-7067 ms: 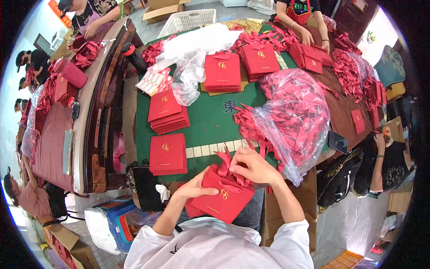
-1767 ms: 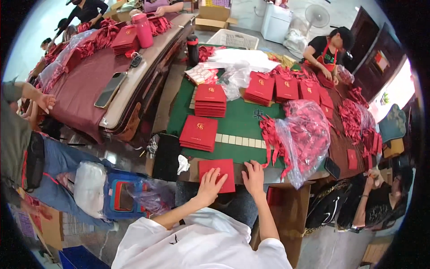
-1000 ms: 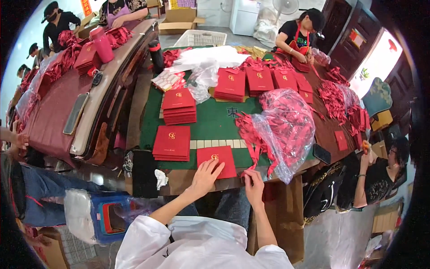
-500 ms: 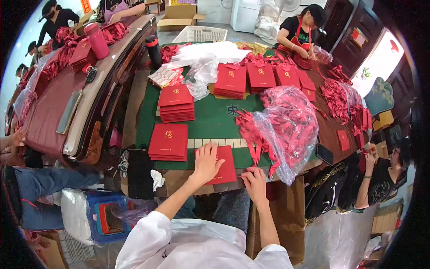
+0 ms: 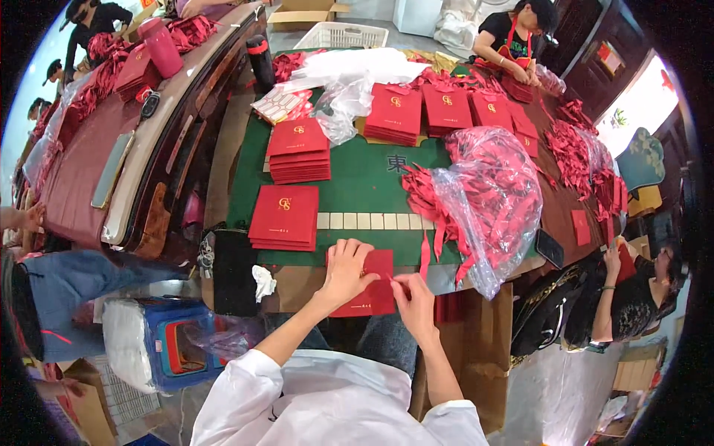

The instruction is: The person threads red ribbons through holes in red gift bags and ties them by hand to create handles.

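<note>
Apparently partway through one red pouch (image 5: pixel 374 302) — lying flat, printed face up, at the near edge of the table (image 5: pixel 364 182), at six o'clock of its green top. Covered over its upper left part by the left hand (image 5: pixel 344 269): spread wide, palm down, pressing rather than gripping. Met at its three o'clock side by the right hand (image 5: pixel 414 300), with thumb and index finger drawn close together; impossible to tell whether pinched on a thin strand, on the pouch's edge or on nothing.

Reading outward from the pouch, already piled: at ten o'clock, a low near stack (image 5: pixel 284 217); at eleven, a taller stack (image 5: pixel 299 149); at twelve, a far stack (image 5: pixel 394 111); around one, more red pouches (image 5: pixel 446 108). Judging by those piles, well along with the batch — yet with this pouch not on any pile, and with plenty of ribbon left loose at two o'clock in a clear plastic bag (image 5: pixel 494 186), spilling out at its near left side.

Further out, at nine, a crumpled white tissue (image 5: pixel 263 284); near three, a dark phone (image 5: pixel 550 247); beyond the table at one, a co-worker (image 5: pixel 515 48) in a red apron, bent over red pieces.
</note>
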{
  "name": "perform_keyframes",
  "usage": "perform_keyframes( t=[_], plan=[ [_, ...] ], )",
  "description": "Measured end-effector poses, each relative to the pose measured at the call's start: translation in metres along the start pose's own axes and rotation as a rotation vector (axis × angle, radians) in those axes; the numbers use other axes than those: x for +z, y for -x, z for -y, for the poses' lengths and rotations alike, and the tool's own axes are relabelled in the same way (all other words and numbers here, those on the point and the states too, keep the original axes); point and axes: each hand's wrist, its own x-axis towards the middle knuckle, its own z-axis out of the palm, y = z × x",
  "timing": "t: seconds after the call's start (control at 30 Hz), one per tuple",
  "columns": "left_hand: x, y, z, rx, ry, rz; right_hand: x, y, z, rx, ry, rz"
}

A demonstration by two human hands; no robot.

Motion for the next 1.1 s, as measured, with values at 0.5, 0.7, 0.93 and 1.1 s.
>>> perform_keyframes(
  t=[0.5, 0.7, 0.93, 1.1],
  plan=[
    [-0.009, 0.011, -0.008, -0.108, 0.294, 0.067, 0.019, -0.006, 0.007, 0.157, -0.012, -0.013],
    [-0.009, 0.012, -0.011, -0.153, 0.313, 0.092, 0.015, -0.006, 0.016, 0.149, -0.006, -0.008],
    [-0.013, 0.012, -0.018, -0.189, 0.288, 0.091, 0.012, -0.006, 0.017, 0.175, 0.004, 0.009],
    [-0.009, 0.013, -0.014, -0.189, 0.436, 0.111, 0.01, -0.006, 0.015, 0.197, -0.011, 0.038]
  ],
)
